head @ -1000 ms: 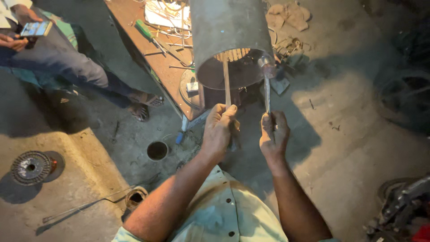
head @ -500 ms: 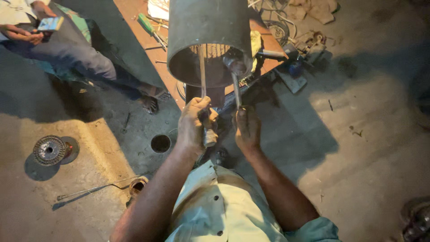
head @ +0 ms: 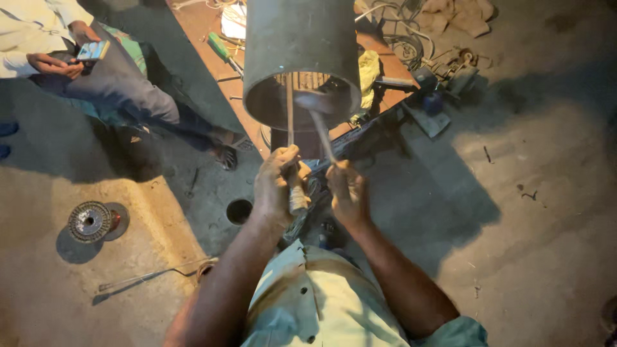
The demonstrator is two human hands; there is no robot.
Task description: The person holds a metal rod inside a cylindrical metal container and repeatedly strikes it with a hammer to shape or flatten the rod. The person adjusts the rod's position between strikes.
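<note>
I viewed the work from above through the head camera. The left hand (head: 277, 186) was closed around a thin flat strip (head: 290, 109); the strip's long axis ran near to far, from the fist up into the open mouth of the large metal cylinder (head: 299, 58). The right hand (head: 347, 193) was closed around the handle of a hammer-like tool (head: 319, 119), which slanted from that hand far and slightly left, its head sitting at the cylinder's mouth just beside the strip. The two hands were close together, and both lay on the near side of the cylinder. The left hand lined up more directly under the opening; the right sat a little to its right. I could not tell whether the tool head touched the strip. The cylinder stood over a reddish surface (head: 205, 26) carrying a green-handled screwdriver (head: 222, 48). At the far left, a seated person (head: 96, 71) held a phone. A wire spool (head: 90, 222) lay on the floor at the near left.
</note>
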